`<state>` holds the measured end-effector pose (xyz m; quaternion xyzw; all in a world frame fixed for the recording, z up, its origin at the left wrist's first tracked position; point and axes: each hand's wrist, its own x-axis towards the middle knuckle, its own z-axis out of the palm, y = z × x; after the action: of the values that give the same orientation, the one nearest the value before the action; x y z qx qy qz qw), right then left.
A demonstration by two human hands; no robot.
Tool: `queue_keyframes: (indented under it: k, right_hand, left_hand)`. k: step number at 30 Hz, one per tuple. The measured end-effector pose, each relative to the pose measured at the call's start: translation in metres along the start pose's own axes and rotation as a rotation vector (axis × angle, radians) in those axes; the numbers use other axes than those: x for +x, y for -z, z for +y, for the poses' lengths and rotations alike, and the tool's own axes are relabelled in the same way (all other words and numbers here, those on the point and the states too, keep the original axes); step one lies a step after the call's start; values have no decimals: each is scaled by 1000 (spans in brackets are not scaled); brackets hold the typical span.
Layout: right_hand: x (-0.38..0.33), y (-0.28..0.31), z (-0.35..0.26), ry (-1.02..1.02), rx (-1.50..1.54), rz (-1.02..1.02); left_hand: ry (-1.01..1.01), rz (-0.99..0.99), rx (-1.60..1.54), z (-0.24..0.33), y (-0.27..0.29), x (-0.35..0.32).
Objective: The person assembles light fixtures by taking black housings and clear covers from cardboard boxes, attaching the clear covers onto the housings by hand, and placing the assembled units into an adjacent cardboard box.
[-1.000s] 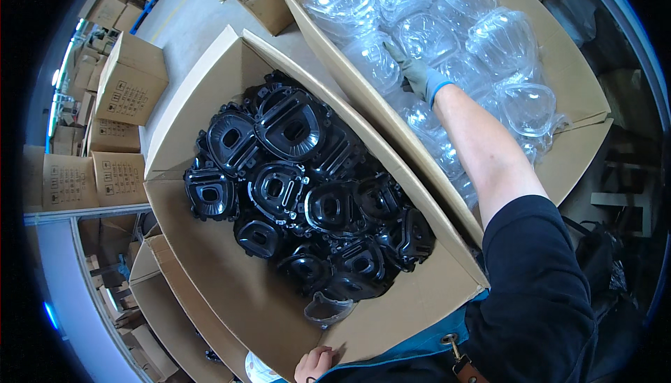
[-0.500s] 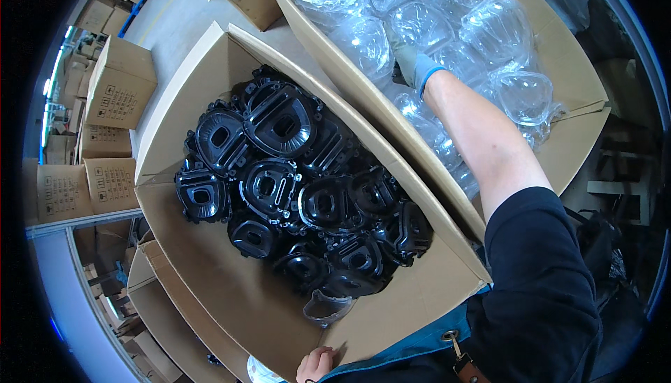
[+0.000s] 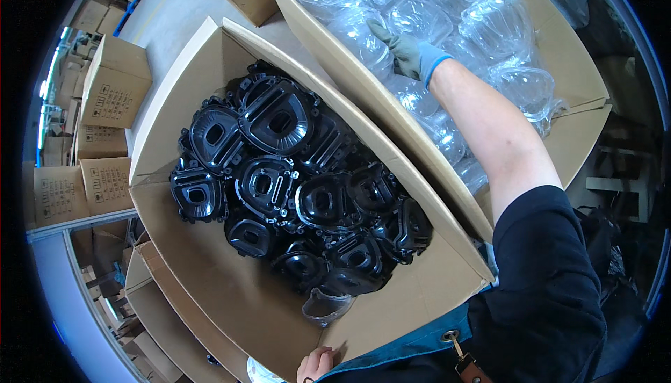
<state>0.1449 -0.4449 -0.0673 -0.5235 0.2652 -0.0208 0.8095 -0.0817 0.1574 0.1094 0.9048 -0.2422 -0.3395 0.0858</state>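
My right hand (image 3: pixel 411 54), in a grey glove with a blue cuff, is over the clear plastic covers (image 3: pixel 419 21) in the right-hand carton. One finger stretches toward the upper left over a cover; the other fingers are partly hidden, and I see nothing held. My bare left hand (image 3: pixel 316 364) is at the lower edge, its fingers bent over the near wall of the left-hand carton (image 3: pixel 262 313). Inside that carton lie several glossy black plastic housings (image 3: pixel 279 126), heaped toward the far side. A loose clear piece (image 3: pixel 326 307) leans against the nearest housings.
The right-hand carton (image 3: pixel 328 51) stands close against the left one, its wall rising between the two heaps. Printed cartons (image 3: pixel 115 82) are stacked at the left, beside a grey floor (image 3: pixel 171 16). Another open carton (image 3: pixel 168 313) sits at the lower left.
My right hand has lifted slightly out from among the clear covers, and its finger now shows stretched out. My left hand stays on the carton wall. The view has shifted slightly.
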Motion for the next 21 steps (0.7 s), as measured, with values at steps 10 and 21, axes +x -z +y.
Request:
queue_keyframes:
  k: [10, 21]
  right_hand:
    - [-33, -5, -49, -37, -15, 50]
    - [-32, -17, -47, 61, 143, 60]
  left_hand:
    - [-196, 220, 88, 26, 19, 7]
    - [-193, 203, 164, 10, 5, 0]
